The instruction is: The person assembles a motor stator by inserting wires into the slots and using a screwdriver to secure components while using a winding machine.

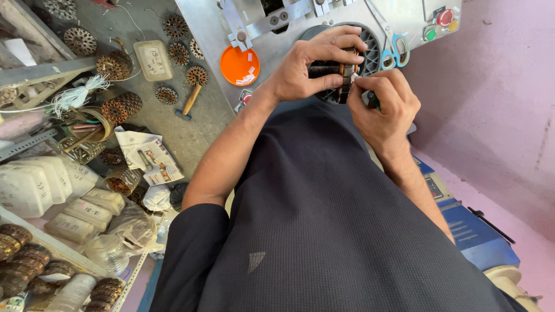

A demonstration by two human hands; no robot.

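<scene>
My left hand (pixel 309 66) grips a dark slotted motor stator core (pixel 330 70) held against the round opening of a grey metal machine (pixel 370 55). My right hand (pixel 384 101) is pinched at the core's right side, its fingertips on a small white slip of paper (pixel 354 77). A green-handled tool shows just under the right fingers. Both hands meet over the core, and most of it is hidden behind the fingers.
Scissors with blue handles (pixel 396 49) hang on the machine, with red, yellow and green buttons (pixel 444 17) at its top right. An orange lid (pixel 239 65) lies beside it. Several wound copper stators (pixel 118 107), a small hammer (pixel 189 101), white string, plastic bags and shelves crowd the left.
</scene>
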